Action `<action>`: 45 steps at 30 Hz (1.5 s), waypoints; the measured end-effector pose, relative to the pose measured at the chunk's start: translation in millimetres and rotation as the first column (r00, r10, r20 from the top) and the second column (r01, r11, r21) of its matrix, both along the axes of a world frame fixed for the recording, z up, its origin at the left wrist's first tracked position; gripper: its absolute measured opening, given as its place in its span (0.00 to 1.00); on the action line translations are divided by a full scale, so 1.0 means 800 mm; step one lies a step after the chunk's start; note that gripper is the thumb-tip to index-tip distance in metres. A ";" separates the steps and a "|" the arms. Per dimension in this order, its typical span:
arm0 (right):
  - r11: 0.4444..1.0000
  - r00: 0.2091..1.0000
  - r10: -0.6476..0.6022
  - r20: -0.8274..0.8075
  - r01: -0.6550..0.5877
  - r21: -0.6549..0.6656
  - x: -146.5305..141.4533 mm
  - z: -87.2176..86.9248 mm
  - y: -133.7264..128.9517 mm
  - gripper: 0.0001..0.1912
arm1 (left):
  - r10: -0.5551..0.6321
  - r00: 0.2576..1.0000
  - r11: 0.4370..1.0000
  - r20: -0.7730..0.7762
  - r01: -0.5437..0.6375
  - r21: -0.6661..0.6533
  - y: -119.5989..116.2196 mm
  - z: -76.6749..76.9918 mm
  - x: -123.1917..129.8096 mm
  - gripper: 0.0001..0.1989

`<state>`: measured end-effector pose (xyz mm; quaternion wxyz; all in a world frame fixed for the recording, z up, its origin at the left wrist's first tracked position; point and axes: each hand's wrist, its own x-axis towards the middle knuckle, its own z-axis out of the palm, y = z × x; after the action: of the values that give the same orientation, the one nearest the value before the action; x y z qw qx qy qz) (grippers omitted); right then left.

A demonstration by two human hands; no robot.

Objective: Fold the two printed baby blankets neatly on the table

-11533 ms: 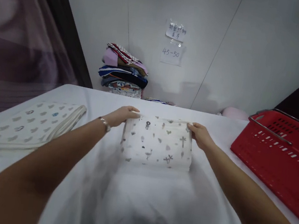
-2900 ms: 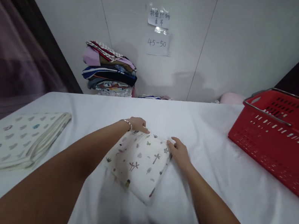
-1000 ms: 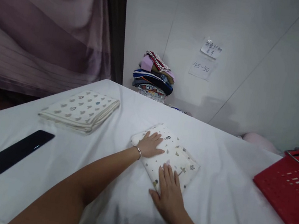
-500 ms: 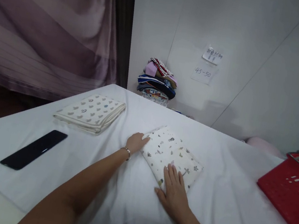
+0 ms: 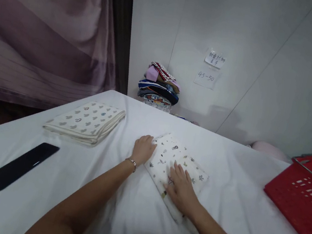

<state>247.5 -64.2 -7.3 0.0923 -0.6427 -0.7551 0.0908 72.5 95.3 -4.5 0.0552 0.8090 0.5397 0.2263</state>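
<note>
A folded white cloth with small plant and animal prints [image 5: 164, 152] lies in front of me on the white-covered table [image 5: 126, 220]. At its left edge is my left hand [image 5: 143, 149], a bracelet on the wrist; whether its fingertips grip the edge is hard to make out. My right hand [image 5: 181, 187] rests flat on top of the cloth with its fingers spread, hiding part of the print. Farther left lies another folded cloth, cream with grey motifs [image 5: 87, 121].
A black phone-like slab [image 5: 19, 166] lies at the left. On the right stands a red plastic basket [image 5: 301, 197]. Behind the table are a stack of folded fabrics [image 5: 159, 85] and a wall with two paper notes [image 5: 206, 77]. A pink curtain [image 5: 39, 25] hangs at the left.
My right hand has slid slightly up and left over the cloth. My left hand stays by the left edge, its back turned up more. The whole view has shifted a little.
</note>
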 end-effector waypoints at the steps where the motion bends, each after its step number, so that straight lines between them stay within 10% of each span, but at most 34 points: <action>1: 1.000 1.000 -0.005 -0.002 0.005 0.021 0.003 0.008 0.020 0.33 | -0.077 0.997 0.996 -0.023 0.078 0.051 -0.003 0.002 0.008 0.20; 4: 0.996 0.998 -0.044 0.040 0.041 0.080 0.015 0.019 0.085 0.31 | -0.255 0.959 0.964 -0.125 0.262 0.037 -0.003 -0.002 0.029 0.23; 9: 0.990 0.984 -0.132 0.122 0.127 0.055 0.046 -0.011 0.142 0.31 | -0.254 0.944 0.962 -0.212 0.223 -0.158 0.016 -0.027 0.035 0.31; 26: 0.991 0.987 -0.135 -0.086 0.134 -0.017 0.068 -0.018 0.144 0.31 | -0.256 0.941 0.964 -0.221 0.233 -0.125 0.018 -0.030 0.033 0.30; 34: 0.895 0.851 -0.429 -0.302 0.355 -0.271 0.158 0.014 0.107 0.27 | -0.226 0.945 0.973 0.235 0.206 0.106 -0.023 -0.003 0.012 0.18; 40: 0.843 0.875 -0.459 -0.155 0.374 -0.387 0.177 0.019 0.106 0.30 | 0.166 0.752 0.940 0.638 0.074 -0.332 -0.108 -0.013 -0.015 0.15; 45: 0.806 0.887 -0.447 -0.115 0.343 -0.483 0.175 0.030 0.112 0.31 | 0.660 0.361 0.602 0.659 0.271 -0.751 -0.138 -0.006 -0.017 0.21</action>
<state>387.6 25.6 16.6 0.0423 -0.7756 -0.5467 0.3127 58.5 -15.1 -9.5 0.6472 0.3505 0.5589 0.3822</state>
